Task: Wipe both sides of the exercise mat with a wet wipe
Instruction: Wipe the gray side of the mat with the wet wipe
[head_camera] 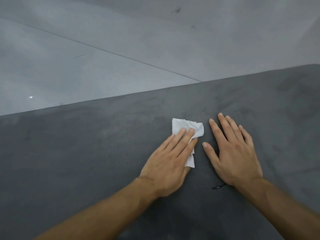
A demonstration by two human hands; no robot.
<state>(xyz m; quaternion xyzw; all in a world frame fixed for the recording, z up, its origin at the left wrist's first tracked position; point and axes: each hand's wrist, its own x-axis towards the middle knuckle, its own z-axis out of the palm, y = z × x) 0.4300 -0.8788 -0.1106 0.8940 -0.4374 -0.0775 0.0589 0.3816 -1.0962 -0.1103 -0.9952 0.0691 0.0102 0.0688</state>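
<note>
On the grey mat, left hand presses a white wipe; right hand lies flat, fingers spread.

Left hand flat on a crumpled white wet wipe, pressing it onto the dark grey ribbed foam mat; right hand lies flat just beside the wipe.

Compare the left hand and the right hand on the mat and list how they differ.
The left hand presses the white wipe under its fingers; the right hand rests bare on the grey mat. The left hand's fingers lie close together; the right hand's are spread. The left hand points up-right in the view, the right hand up-left. Both lie flat, palm down, fingers straight.
</note>
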